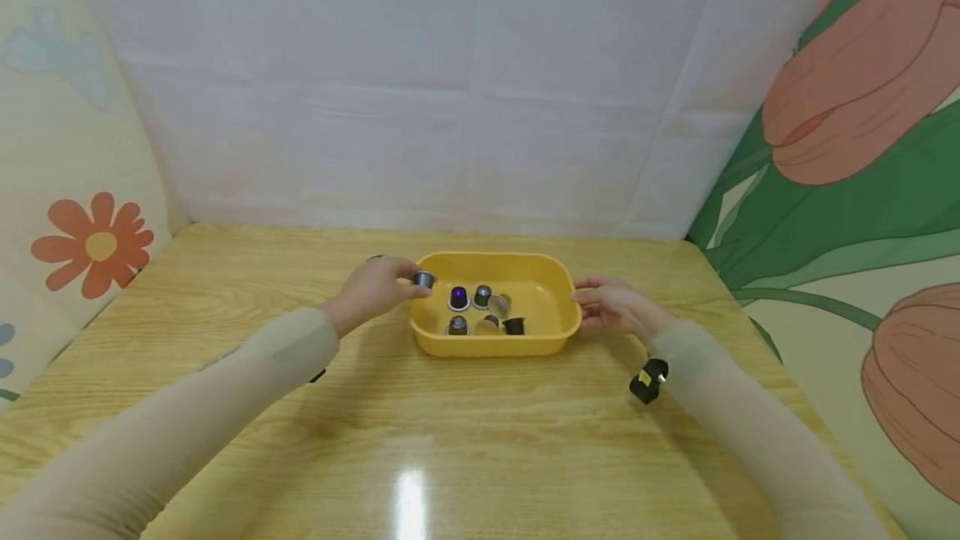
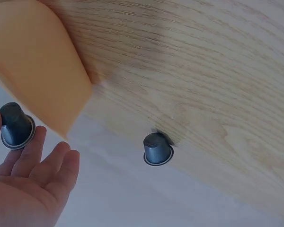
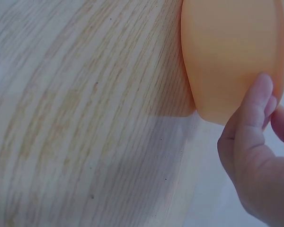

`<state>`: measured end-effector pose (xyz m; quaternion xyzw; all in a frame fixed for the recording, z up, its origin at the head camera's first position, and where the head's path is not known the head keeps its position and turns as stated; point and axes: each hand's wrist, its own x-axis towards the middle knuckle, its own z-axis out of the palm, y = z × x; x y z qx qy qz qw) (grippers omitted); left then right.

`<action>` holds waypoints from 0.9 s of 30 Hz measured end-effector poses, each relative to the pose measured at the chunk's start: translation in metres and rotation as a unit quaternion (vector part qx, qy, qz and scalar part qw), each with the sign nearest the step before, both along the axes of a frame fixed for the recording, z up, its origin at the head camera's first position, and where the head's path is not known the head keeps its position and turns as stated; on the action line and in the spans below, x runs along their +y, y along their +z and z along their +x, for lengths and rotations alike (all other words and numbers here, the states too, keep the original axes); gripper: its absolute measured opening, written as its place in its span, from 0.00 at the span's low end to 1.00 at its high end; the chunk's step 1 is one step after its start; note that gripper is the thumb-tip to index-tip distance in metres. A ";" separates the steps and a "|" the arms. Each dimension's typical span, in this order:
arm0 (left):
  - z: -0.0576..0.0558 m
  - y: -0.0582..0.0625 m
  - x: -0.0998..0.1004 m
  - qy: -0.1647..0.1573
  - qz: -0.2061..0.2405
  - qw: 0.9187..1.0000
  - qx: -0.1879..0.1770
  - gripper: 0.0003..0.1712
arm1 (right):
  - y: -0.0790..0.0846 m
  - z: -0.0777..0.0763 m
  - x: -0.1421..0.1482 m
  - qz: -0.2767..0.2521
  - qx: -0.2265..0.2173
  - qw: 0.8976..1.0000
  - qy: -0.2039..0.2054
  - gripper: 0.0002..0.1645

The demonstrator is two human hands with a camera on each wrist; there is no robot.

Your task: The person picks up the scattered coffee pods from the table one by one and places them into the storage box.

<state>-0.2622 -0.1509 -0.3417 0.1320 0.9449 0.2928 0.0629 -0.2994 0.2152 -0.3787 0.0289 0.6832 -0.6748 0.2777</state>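
Observation:
My left hand pinches a dark blue-grey coffee capsule between thumb and fingers, at the left rim of a yellow plastic tub. Inside the tub are several capsules, among them a purple one and a black one; some lie tipped over. The right hand holds the tub's right end, its fingers against the outer wall and its thumb by the rim. In the left wrist view, another dark capsule stands on the table outside the tub, mostly hidden behind my left hand in the head view.
The tub stands on a wood-grain table. A white sheet rises behind the table's far edge. Flower-printed panels border the left and right sides. A small black device hangs at the right wrist.

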 end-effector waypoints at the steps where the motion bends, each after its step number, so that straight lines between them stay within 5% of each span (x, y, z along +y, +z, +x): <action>1: 0.000 -0.001 0.000 -0.002 0.000 1.000 0.000 0.27 | 0.000 0.000 0.000 0.000 0.001 1.000 0.000 0.25; 27: -0.005 0.002 0.017 -0.052 -0.036 0.998 0.018 0.24 | -0.001 -0.001 0.001 -0.008 0.000 1.000 0.001 0.21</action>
